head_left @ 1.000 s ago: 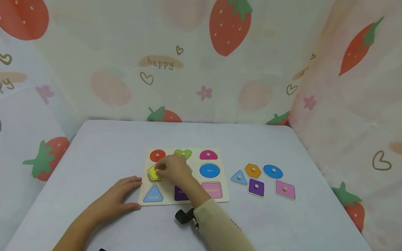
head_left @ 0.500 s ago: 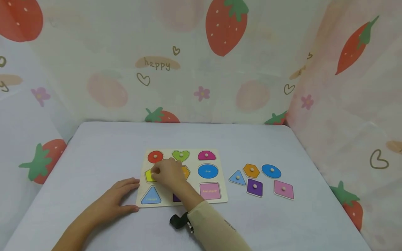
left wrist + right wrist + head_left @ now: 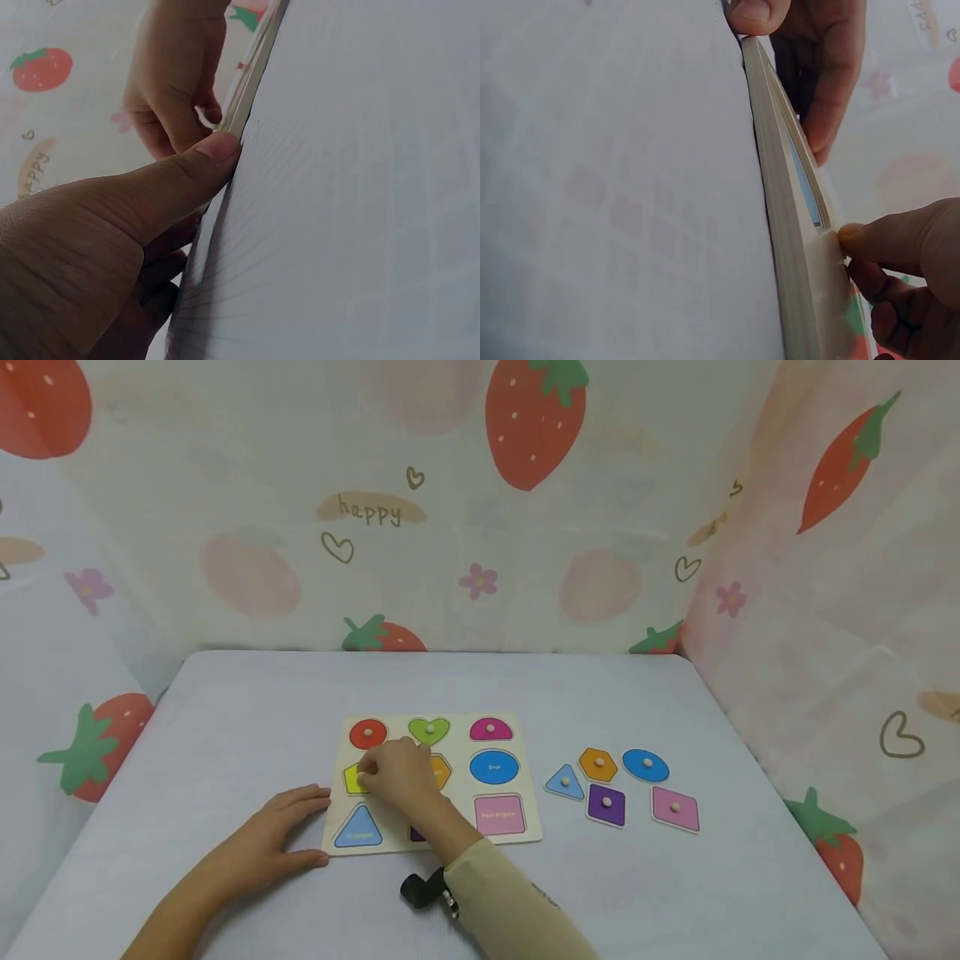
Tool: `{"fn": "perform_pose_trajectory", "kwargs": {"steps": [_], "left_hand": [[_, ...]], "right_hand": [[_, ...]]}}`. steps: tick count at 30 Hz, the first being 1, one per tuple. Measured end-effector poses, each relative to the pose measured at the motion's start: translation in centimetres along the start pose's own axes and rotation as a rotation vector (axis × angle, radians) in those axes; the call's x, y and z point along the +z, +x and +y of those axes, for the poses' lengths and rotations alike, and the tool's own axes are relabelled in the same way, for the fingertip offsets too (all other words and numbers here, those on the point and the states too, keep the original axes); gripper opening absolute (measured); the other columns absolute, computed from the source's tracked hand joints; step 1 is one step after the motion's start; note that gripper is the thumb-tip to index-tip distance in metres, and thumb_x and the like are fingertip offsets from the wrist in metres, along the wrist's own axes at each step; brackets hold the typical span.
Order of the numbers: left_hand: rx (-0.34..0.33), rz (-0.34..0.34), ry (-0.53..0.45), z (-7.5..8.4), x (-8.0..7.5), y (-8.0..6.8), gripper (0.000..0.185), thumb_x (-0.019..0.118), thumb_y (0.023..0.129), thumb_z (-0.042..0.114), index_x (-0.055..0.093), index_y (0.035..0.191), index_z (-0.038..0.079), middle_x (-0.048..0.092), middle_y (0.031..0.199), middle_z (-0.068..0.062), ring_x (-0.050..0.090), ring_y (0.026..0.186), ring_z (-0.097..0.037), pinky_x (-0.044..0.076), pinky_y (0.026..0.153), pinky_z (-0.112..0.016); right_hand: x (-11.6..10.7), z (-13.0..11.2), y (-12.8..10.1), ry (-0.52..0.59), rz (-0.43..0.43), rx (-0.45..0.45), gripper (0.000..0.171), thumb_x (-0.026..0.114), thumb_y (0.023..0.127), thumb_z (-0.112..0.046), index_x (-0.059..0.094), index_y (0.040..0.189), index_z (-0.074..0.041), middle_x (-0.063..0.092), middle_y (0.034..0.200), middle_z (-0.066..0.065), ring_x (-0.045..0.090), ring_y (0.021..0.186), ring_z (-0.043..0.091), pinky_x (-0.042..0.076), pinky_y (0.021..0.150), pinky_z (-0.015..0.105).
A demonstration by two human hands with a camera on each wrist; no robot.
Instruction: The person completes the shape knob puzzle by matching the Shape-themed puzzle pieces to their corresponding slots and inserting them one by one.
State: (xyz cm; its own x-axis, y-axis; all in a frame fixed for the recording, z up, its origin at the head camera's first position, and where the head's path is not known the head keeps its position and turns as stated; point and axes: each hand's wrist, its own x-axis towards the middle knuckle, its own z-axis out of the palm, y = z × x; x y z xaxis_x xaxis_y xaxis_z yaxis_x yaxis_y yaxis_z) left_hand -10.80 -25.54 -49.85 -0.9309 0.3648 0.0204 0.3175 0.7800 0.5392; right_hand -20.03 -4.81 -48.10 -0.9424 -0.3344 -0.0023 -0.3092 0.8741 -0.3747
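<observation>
A cream shape-puzzle board (image 3: 460,737) lies on the table. My right hand (image 3: 401,777) reaches over it and pinches the knob of the yellow puzzle piece (image 3: 351,780) at middle left; the fingers cover the knob. My left hand (image 3: 279,835) rests beside the board, its straight fingers touching the left edge and its thumb (image 3: 217,146) at the near corner. The knobbed red circle (image 3: 368,734), green heart (image 3: 418,727) and magenta half-circle (image 3: 491,723) sit in the top row. Triangle, oval and rectangle slots show printed bottoms; the right arm partly covers the hexagon and square slots.
Right of the board lie a blue triangle (image 3: 565,785), orange hexagon (image 3: 597,765), blue oval (image 3: 645,766), purple square (image 3: 606,807) and pink rectangle (image 3: 675,810), all knobbed. A black device (image 3: 422,890) sits at the right wrist. Strawberry-print curtains (image 3: 465,527) surround the white table (image 3: 675,902).
The yellow piece, tilted above its slot a second ago, now lies level there with my right hand still pinching it. My left hand stays at the board's edge. The head view shifts slightly.
</observation>
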Motion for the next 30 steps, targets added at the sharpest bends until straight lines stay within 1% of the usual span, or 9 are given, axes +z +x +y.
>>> {"fn": "perform_pose_trajectory", "kwargs": {"steps": [5, 9, 13, 15, 20, 22, 26, 30], "left_hand": [[0.008, 0.004, -0.010, -0.1, 0.0, -0.2, 0.078, 0.087, 0.078, 0.046, 0.059, 0.141, 0.010, 0.052, 0.152, -0.009, 0.042, 0.144, -0.036, 0.038, 0.116, -0.059], [0.015, 0.008, -0.013, -0.1, 0.1, -0.1, 0.079, 0.086, 0.079, 0.048, 0.059, 0.142, 0.011, 0.051, 0.153, -0.008, 0.042, 0.144, -0.036, 0.037, 0.117, -0.058], [0.014, 0.005, -0.011, -0.2, 0.0, -0.1, 0.080, 0.085, 0.079, 0.050, 0.058, 0.143, 0.011, 0.050, 0.153, -0.009, 0.041, 0.145, -0.037, 0.037, 0.117, -0.060], [0.021, 0.008, -0.005, -0.3, 0.1, -0.2, 0.079, 0.086, 0.079, 0.048, 0.058, 0.142, 0.010, 0.051, 0.153, -0.009, 0.041, 0.144, -0.036, 0.037, 0.117, -0.059], [0.035, 0.008, 0.006, -0.5, 0.3, -0.4, 0.079, 0.086, 0.078, 0.047, 0.059, 0.141, 0.009, 0.052, 0.152, -0.009, 0.043, 0.143, -0.036, 0.038, 0.116, -0.058], [0.030, 0.006, 0.002, -0.3, 0.2, -0.3, 0.079, 0.086, 0.079, 0.049, 0.059, 0.142, 0.009, 0.051, 0.152, -0.009, 0.042, 0.144, -0.037, 0.038, 0.117, -0.059], [0.015, 0.001, 0.004, 0.0, 0.1, -0.1, 0.079, 0.086, 0.079, 0.049, 0.058, 0.143, 0.010, 0.051, 0.153, -0.009, 0.041, 0.144, -0.037, 0.038, 0.116, -0.060], [0.002, -0.003, 0.004, 0.2, 0.1, 0.1, 0.079, 0.087, 0.079, 0.047, 0.058, 0.143, 0.010, 0.050, 0.153, -0.009, 0.041, 0.144, -0.037, 0.038, 0.117, -0.060]], "right_hand": [[0.0, 0.1, 0.0, 0.022, -0.017, 0.007, 0.013, 0.075, 0.094, -0.035, 0.081, 0.105, -0.032, 0.070, 0.086, -0.019, 0.053, 0.093, 0.010, 0.047, 0.098, 0.039], [-0.2, 0.4, 0.0, 0.052, -0.032, 0.002, 0.016, 0.075, 0.093, -0.034, 0.080, 0.109, -0.031, 0.069, 0.085, -0.019, 0.053, 0.093, 0.009, 0.046, 0.100, 0.040], [-0.9, 0.8, 0.0, 0.070, -0.051, -0.022, 0.020, 0.076, 0.093, -0.035, 0.079, 0.112, -0.031, 0.069, 0.087, -0.019, 0.055, 0.093, 0.006, 0.046, 0.101, 0.042], [-1.5, 0.9, -0.1, 0.074, -0.056, -0.027, 0.021, 0.077, 0.092, -0.035, 0.079, 0.113, -0.032, 0.069, 0.089, -0.019, 0.057, 0.092, 0.004, 0.047, 0.099, 0.042], [-3.2, 1.7, -0.6, 0.087, -0.022, -0.055, 0.022, 0.077, 0.092, -0.034, 0.078, 0.114, -0.031, 0.072, 0.097, -0.016, 0.061, 0.097, 0.006, 0.048, 0.101, 0.045], [-4.0, 2.4, -0.7, 0.089, -0.004, -0.092, 0.023, 0.076, 0.093, -0.033, 0.078, 0.116, -0.029, 0.073, 0.101, -0.014, 0.062, 0.102, 0.009, 0.047, 0.103, 0.045], [-5.7, 3.9, -1.1, 0.086, 0.034, -0.159, 0.025, 0.076, 0.094, -0.031, 0.077, 0.118, -0.027, 0.074, 0.106, -0.011, 0.060, 0.107, 0.013, 0.049, 0.100, 0.043], [-7.6, 5.7, -1.9, 0.098, 0.077, -0.199, 0.025, 0.076, 0.094, -0.030, 0.077, 0.119, -0.026, 0.075, 0.108, -0.009, 0.059, 0.109, 0.015, 0.048, 0.100, 0.043]]}}
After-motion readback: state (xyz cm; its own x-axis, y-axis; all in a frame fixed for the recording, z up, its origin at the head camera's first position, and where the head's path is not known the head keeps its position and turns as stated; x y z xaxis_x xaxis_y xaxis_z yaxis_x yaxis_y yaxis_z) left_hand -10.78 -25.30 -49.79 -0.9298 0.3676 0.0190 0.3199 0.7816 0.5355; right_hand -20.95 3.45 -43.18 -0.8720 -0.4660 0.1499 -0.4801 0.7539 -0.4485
